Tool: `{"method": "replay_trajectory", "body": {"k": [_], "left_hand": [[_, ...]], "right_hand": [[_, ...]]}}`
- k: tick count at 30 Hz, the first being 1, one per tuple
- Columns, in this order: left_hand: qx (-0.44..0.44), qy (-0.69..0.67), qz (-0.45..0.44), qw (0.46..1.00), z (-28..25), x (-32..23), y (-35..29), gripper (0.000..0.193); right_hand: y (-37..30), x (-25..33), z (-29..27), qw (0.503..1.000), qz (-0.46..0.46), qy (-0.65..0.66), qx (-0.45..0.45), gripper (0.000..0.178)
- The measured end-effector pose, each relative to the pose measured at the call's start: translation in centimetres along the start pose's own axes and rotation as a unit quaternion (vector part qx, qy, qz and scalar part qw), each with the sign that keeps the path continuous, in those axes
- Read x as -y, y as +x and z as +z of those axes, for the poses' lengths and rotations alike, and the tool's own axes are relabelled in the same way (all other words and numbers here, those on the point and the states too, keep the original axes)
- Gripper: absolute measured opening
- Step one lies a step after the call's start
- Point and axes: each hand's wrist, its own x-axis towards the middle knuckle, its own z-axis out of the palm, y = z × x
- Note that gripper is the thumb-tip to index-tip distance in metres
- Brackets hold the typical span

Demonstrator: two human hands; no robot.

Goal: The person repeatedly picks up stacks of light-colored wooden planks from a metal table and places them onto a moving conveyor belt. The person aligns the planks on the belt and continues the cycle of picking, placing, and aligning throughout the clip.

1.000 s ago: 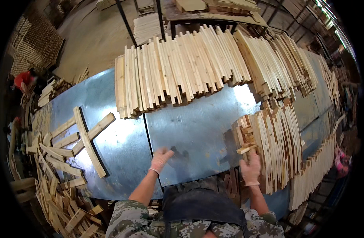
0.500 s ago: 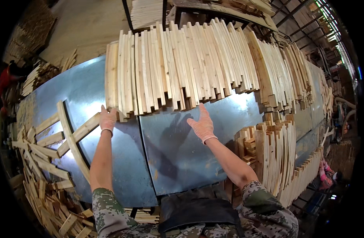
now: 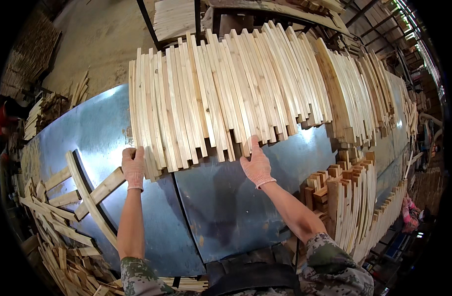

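Pale, bare wood in long strips forms a broad row (image 3: 226,93) across the far side of a blue-grey metal tabletop (image 3: 240,212), each strip pointing away from the person. The strips lie closely side by side, an arrangement in which neighbours presumably support one another; the leftmost has no neighbour on its outer side. Their near ends are stepped, some jutting toward the person and others set back.

The gloved left hand (image 3: 133,167) is at the near left corner of this row, its fingers bent and its thumb toward the wood. Whether it pinches the end strip or merely rests against it cannot be told. Its position suggests a side support for the unsupported end.

The gloved right hand (image 3: 257,166) is spread, thumb held apart from the fingers, with a fingertip at the near ends of the strips, right of the left hand. This open posture seems suited to pressing against the ends rather than gripping; the exact contact is too small to judge. The separation of the hands probably steadies a wide portion of the row.

To the left, a long loose strip (image 3: 89,201) crosses other pieces on the metal, near a jumbled heap (image 3: 70,271). To the right, nearer the person than the main row, stands a second stack (image 3: 351,202), also packed side by side, probably for mutual support.
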Motion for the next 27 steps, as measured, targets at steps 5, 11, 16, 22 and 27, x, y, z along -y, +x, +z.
{"method": "replay_trajectory", "body": {"k": [5, 11, 16, 22, 27], "left_hand": [[0.057, 0.099, 0.055, 0.992, 1.2, -4.8, 1.8, 0.066], [0.002, 0.101, -0.005, 0.995, 3.6, -8.8, 1.7, 0.082], [-0.013, 0.141, 0.000, 0.990, 2.4, -5.1, -2.7, 0.075], [-0.008, 0.086, -0.006, 0.996, -1.2, 0.7, -16.3, 0.071], [0.032, -0.002, -0.076, 0.997, -4.5, 7.2, -28.7, 0.070]], "right_hand": [[1.3, 1.2, -0.1, 0.998, 0.011, -0.063, -0.007, 0.100], [0.6, 0.5, 1.6, 0.995, -0.015, -0.093, -0.022, 0.093], [-4.5, -2.3, 2.8, 0.999, -0.010, -0.052, -0.007, 0.092], [-17.5, -10.3, 6.5, 1.000, 0.020, -0.002, 0.023, 0.091], [-28.4, -20.2, 7.9, 0.997, -0.071, 0.016, 0.001, 0.083]]}}
